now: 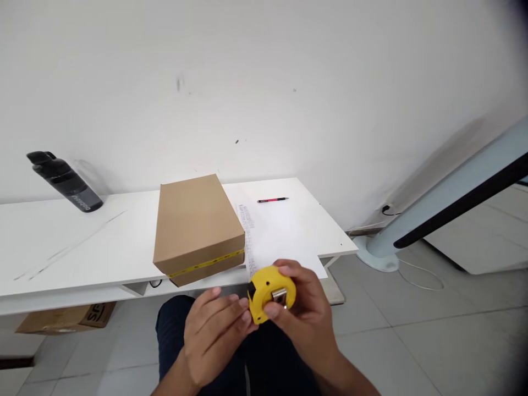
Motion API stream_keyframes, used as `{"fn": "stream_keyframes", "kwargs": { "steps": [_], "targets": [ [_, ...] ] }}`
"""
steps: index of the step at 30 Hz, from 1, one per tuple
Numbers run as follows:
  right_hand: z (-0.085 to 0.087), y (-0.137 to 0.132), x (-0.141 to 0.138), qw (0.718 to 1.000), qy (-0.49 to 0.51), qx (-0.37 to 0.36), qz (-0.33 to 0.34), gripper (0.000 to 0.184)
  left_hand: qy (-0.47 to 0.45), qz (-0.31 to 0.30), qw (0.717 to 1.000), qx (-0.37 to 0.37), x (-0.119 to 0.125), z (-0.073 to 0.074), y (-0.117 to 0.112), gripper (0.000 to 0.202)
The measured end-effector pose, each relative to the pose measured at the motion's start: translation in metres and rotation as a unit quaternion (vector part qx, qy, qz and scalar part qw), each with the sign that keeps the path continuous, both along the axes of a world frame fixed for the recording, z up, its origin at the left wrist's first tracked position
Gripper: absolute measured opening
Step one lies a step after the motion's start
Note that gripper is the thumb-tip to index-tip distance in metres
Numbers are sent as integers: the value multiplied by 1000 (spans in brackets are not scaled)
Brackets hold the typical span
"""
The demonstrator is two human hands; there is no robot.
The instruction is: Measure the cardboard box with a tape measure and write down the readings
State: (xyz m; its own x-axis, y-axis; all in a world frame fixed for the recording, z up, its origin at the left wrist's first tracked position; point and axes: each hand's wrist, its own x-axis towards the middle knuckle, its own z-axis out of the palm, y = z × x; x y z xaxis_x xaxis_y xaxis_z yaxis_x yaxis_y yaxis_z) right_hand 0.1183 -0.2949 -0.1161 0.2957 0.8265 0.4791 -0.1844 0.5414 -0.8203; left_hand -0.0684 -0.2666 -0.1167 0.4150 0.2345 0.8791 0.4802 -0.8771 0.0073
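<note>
A yellow tape measure (262, 291) with a silver clip on its side is held up above my lap, in front of the table edge. My right hand (307, 308) grips its case from the right, thumb across the near side by the clip and fingers over the top. From the left, my left hand (216, 330) meets the lower left corner of the case, where the tape's mouth is. Its fingertips press together there while the other fingers stay fairly straight. Whatever blade end lies between those fingertips is hidden.
A closed cardboard box (196, 220) with yellow tape stands on the white table (136, 231). Right of it lie a printed paper sheet (284, 236) and a red pen (273, 199). A black bottle (68, 184) stands left; a pale column (412, 220) rises from the floor at right.
</note>
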Motion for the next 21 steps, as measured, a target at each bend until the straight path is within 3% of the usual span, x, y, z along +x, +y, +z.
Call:
{"fn": "stream_keyframes", "kwargs": {
  "steps": [5,10,14,18,21],
  "targets": [
    [-36,-12,-8,991,105,-67,-41,43,-55,-31,998,-23,22,-29,4,5],
    [-64,-13,-10,963,197,-171,-60,41,-36,-46,997,-41,31,-40,13,6],
    [-75,-11,-13,945,234,-219,-60,47,-19,-35,998,-51,34,-47,13,7],
    [-73,-9,-13,918,286,-272,33,52,12,-3,999,-41,21,-50,12,18],
    [-68,-5,-9,890,307,-317,118,61,27,70,997,32,-9,-41,20,31]
  ]
}}
